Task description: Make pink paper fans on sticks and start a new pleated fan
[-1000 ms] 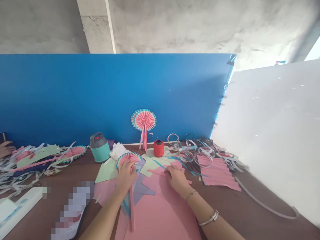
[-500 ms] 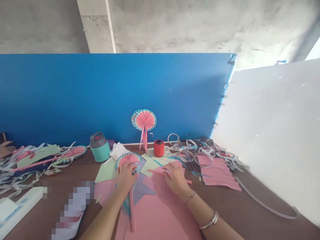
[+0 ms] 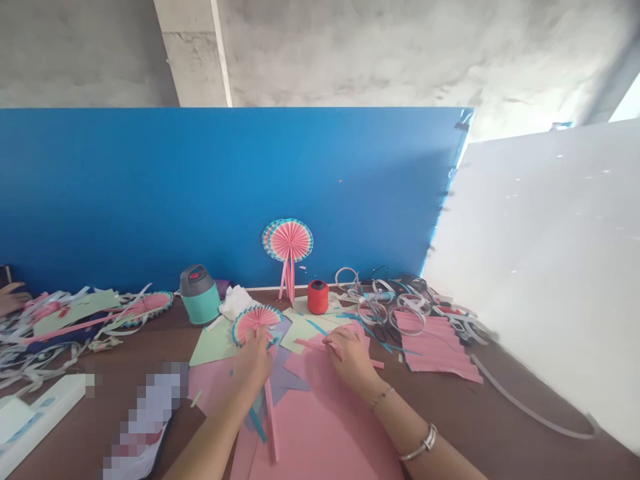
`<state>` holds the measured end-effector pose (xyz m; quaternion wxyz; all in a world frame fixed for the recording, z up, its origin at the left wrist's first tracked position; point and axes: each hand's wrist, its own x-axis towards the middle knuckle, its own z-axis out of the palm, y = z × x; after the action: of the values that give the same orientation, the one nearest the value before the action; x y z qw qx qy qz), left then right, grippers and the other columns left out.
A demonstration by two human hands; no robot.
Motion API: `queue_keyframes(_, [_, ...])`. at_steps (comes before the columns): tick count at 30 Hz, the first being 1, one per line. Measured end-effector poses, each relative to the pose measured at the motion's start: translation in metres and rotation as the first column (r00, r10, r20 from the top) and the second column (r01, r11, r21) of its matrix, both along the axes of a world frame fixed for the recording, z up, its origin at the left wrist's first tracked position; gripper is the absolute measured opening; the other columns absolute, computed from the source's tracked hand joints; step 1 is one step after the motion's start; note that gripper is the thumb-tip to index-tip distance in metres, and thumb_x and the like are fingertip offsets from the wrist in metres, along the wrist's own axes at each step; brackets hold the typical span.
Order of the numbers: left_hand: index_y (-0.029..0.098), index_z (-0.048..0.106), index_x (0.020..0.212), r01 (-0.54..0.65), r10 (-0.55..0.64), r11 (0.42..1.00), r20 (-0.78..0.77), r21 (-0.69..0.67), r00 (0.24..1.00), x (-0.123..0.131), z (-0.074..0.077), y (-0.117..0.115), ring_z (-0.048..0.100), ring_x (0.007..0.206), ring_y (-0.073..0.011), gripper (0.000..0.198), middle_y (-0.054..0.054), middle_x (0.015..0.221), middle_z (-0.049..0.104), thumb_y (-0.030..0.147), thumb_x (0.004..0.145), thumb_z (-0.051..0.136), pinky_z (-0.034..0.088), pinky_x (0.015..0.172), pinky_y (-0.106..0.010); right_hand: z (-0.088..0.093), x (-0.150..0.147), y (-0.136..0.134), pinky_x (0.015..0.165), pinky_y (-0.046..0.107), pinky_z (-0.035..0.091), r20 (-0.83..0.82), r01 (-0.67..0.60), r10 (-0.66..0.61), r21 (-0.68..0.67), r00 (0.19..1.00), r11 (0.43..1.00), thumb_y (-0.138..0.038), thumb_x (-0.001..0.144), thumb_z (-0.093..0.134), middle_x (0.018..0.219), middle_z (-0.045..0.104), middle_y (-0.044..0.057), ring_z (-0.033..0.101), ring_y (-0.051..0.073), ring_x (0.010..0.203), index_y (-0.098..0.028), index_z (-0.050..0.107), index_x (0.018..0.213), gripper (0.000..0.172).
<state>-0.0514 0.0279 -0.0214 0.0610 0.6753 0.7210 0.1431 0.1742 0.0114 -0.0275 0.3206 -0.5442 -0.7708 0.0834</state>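
Note:
A pleated paper fan [image 3: 246, 322], pink with a blue edge, is pinched near its middle by my left hand [image 3: 253, 359]. From under that hand a folded pink strip [image 3: 273, 427] runs toward me over the paper. My right hand [image 3: 349, 355] is closed over another folded pink strip [image 3: 310, 344], whose ends stick out on both sides of the fingers. Beneath both hands lie pink paper sheets [image 3: 325, 427] and pale green sheets [image 3: 213, 343]. My fingers partly hide the lower part of the fan.
A finished-looking round fan [image 3: 290, 240] stands against the blue partition [image 3: 150, 187]. Red thread spool [image 3: 318, 297], teal container [image 3: 200, 300], pleated pink sheet [image 3: 440, 343] and tangled white strips [image 3: 410, 310] lie around. Another person's hand [image 3: 13, 299] shows at far left.
My left hand has turned slightly, and more of the fan's round face shows. The strip below it has swung a little to the right. My right hand has barely moved.

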Motion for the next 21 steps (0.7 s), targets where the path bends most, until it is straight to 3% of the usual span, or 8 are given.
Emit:
queue_keyframes(4, [0.020,0.048,0.119,0.073,-0.105,0.987,0.223,0.146,0.969,0.007,0.001,-0.001,0.062,0.080,-0.0178,0.044,-0.010,0.117,0.054,0.009,0.076,0.047,0.044,0.069,-0.028,0.001,-0.001,0.000,0.078,0.031,0.032,-0.011,-0.004,0.004,-0.004,1.000,1.000,-0.009,0.081,0.044,0.090,0.066,0.006,0.056,0.020,0.090,-0.019,0.063,0.083,0.022])
queue_keyframes(7, [0.019,0.049,0.117,0.133,-0.227,0.962,0.424,0.240,0.877,0.017,-0.002,-0.007,0.060,0.065,-0.0131,0.039,-0.007,0.112,0.057,0.020,0.079,0.049,0.047,0.069,-0.029,0.001,-0.001,-0.001,0.076,0.029,0.031,-0.006,0.006,-0.006,-0.016,1.000,1.000,-0.007,0.079,0.045,0.090,0.066,0.005,0.056,0.019,0.089,-0.019,0.063,0.083,0.021])
queue_keyframes(9, [0.018,0.050,0.116,0.173,-0.269,0.955,0.457,0.241,0.848,0.023,-0.004,-0.010,0.059,0.061,-0.0127,0.037,-0.007,0.110,0.058,0.028,0.080,0.050,0.049,0.068,-0.030,0.000,-0.001,-0.001,0.075,0.029,0.031,0.000,0.006,-0.006,-0.018,1.000,1.000,-0.008,0.080,0.046,0.089,0.066,0.005,0.056,0.019,0.088,-0.019,0.063,0.082,0.021])
queue_keyframes(12, [0.017,0.055,0.111,0.225,-0.321,0.932,0.358,0.286,0.877,0.025,-0.008,-0.011,0.062,0.078,-0.0173,0.032,-0.008,0.110,0.059,0.031,0.084,0.046,0.048,0.078,-0.033,0.000,-0.001,-0.001,0.075,0.029,0.031,0.006,0.003,-0.003,-0.012,1.000,1.000,-0.009,0.081,0.046,0.088,0.066,0.005,0.056,0.019,0.087,-0.019,0.064,0.081,0.020])
queue_keyframes(15, [0.019,0.059,0.110,0.247,-0.326,0.900,0.180,0.359,0.928,0.017,-0.011,-0.005,0.053,0.109,-0.0235,0.030,-0.009,0.115,0.059,0.027,0.087,0.041,0.042,0.092,-0.038,0.001,-0.001,-0.001,0.077,0.029,0.031,0.032,0.031,-0.030,-0.014,0.999,0.999,-0.010,0.082,0.046,0.091,0.067,0.005,0.056,0.018,0.090,-0.019,0.065,0.084,0.021])
queue_keyframes(18, [0.020,0.062,0.110,0.216,-0.234,0.930,0.024,0.297,0.972,0.008,-0.015,0.001,0.045,0.120,-0.0284,0.031,-0.010,0.125,0.055,0.025,0.086,0.042,0.037,0.096,-0.045,0.003,0.004,0.003,0.079,0.031,0.032,0.086,0.171,-0.170,-0.005,0.982,0.985,-0.010,0.083,0.043,0.099,0.066,0.006,0.055,0.020,0.096,-0.020,0.066,0.090,0.026])
queue_keyframes(21, [0.017,0.067,0.100,0.155,-0.146,0.963,-0.057,0.219,0.988,0.005,-0.016,0.003,0.047,0.118,-0.0290,0.031,-0.012,0.125,0.056,0.022,0.087,0.039,0.035,0.096,-0.045,0.002,0.018,0.010,0.086,0.035,0.033,0.158,0.375,-0.371,0.007,0.915,0.927,-0.010,0.083,0.040,0.117,0.060,0.010,0.049,0.023,0.110,-0.018,0.063,0.108,0.035])
